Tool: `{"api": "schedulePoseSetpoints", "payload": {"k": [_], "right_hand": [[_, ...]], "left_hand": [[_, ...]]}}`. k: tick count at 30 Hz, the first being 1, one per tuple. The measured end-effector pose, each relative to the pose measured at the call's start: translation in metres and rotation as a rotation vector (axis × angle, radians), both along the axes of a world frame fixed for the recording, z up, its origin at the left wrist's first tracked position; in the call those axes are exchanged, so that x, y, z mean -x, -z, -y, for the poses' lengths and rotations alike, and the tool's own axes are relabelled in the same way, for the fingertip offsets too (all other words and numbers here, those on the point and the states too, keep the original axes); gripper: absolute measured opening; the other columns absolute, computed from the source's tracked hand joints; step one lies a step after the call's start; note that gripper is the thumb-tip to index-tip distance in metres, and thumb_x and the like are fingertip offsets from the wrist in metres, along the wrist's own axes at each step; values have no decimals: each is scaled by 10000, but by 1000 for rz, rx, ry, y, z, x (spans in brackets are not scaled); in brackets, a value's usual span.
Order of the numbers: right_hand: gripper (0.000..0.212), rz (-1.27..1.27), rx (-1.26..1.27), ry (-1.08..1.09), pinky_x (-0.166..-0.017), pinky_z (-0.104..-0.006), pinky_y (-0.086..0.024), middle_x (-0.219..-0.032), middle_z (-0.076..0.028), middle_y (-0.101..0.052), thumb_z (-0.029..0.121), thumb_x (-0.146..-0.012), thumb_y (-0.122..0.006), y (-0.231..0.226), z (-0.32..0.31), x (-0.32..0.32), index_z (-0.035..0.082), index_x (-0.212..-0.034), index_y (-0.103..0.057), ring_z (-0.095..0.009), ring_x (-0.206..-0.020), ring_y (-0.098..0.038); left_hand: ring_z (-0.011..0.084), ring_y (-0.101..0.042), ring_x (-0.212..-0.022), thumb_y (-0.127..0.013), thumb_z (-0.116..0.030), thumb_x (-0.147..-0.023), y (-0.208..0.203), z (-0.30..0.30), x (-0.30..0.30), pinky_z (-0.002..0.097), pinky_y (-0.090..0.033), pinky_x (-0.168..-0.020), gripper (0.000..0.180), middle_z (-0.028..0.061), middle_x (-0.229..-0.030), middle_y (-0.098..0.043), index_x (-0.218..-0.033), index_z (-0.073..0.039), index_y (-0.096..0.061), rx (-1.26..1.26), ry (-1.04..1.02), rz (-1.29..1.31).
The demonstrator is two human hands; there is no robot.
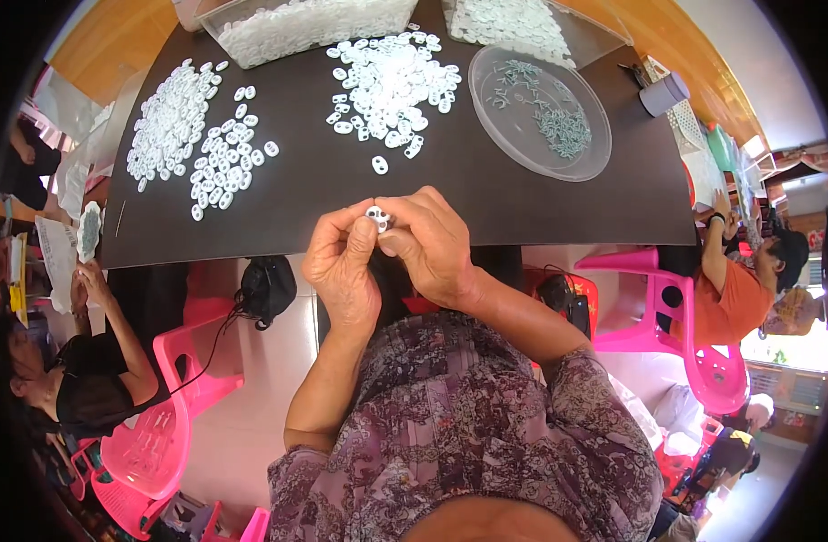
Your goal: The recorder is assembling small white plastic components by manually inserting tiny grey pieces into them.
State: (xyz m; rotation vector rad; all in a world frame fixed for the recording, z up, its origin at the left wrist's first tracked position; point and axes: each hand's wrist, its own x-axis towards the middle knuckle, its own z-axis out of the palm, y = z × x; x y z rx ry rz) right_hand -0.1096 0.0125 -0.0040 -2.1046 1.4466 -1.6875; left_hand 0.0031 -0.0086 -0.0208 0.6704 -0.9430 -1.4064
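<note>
Between my fingertips, at the table's near edge, is a small white oval plastic piece (378,217) with dark holes. My left hand (344,262) pinches it from the left, and the thumb and index finger of my right hand (435,248) press on it from the right. My fingers partly cover it, so I cannot tell whether it is one piece or two together. One loose white oval piece (380,165) lies just beyond my hands. Farther back is a heap of similar pieces (396,90).
Two more piles of white pieces (170,122) lie on the left of the dark table (324,199). A round clear tray (513,154) holds small grey-green parts. Bins of white pieces (315,23) stand at the back, a grey cylinder (664,95) at right. Other people sit on both sides.
</note>
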Motion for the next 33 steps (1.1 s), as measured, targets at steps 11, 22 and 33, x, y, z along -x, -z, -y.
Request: {"api": "schedulePoseSetpoints", "payload": {"k": [11, 22, 33], "right_hand": [[286, 29, 30, 7, -599, -298, -431, -798, -82, -614, 19, -731, -671, 1, 0, 0, -15, -1001, -583, -202, -645, -529], [254, 7, 52, -12, -580, -301, -438, -847, -109, -608, 33, -778, -641, -1, -1, -3, -23, -1013, -564, -217, -676, -530], [260, 7, 126, 13, -578, -321, -435, -850, -122, -592, -5, -748, -625, 2, 1, -7, -23, -997, -552, -247, -679, -527]], "left_hand": [[80, -546, -813, -617, -85, -864, -7, -7, 0, 214, -440, -744, 178, 39, -905, -609, -998, 31, -611, -12, 14, -39], [84, -548, -845, -622, -70, -856, -5, -11, -2, 215, -438, -777, 168, 44, -926, -600, -989, 32, -609, -41, 12, -120], [86, -540, -838, -623, -88, -860, -4, -13, 1, 218, -430, -773, 176, 41, -923, -596, -994, 25, -612, 20, -54, -50]]}}
